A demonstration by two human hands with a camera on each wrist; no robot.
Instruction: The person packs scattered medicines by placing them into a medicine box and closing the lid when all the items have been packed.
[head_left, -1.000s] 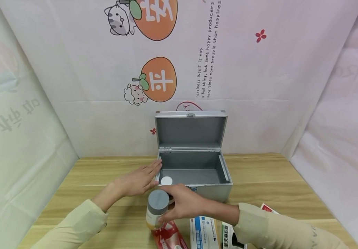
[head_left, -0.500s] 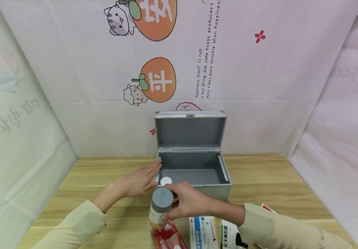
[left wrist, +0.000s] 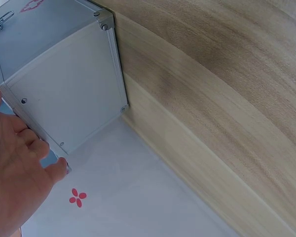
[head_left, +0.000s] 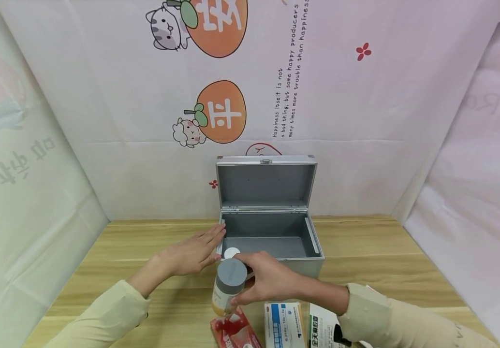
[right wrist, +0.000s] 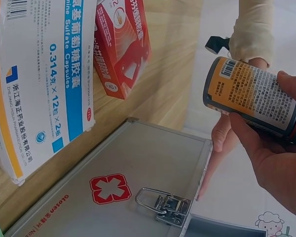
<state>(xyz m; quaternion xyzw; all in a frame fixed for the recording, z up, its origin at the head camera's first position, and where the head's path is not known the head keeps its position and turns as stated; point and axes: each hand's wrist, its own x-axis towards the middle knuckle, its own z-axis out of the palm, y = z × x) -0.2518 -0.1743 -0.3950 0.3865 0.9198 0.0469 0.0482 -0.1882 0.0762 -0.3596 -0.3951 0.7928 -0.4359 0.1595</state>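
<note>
The person's right hand (head_left: 272, 278) has thumb and fingers clamped round a cylindrical bottle with a grey lid and a white-and-orange label (head_left: 230, 287); the bottle is held off the table, slightly tilted, lid up, on the near side of an open silver metal case (head_left: 298, 268), by its left corner. The left hand (head_left: 195, 253) lies at the case's left rim, fingers straight and close together, thumb apart, touching the edge. The case's lid (head_left: 267, 184) stands raised at the far side, and its near wall bears a red emblem (right wrist: 110, 188) and a metal latch (right wrist: 168, 206). A white round top (head_left: 232, 253) shows at the near left corner inside the case, its body hidden. Nearer on the wooden table (head_left: 363, 251), from left to right, are a red printed carton (head_left: 237, 331), a white-and-blue carton with a yellow edge (head_left: 285, 324) and a white-and-green carton (head_left: 321, 324), partly covered by the right sleeve (head_left: 389, 311).
</note>
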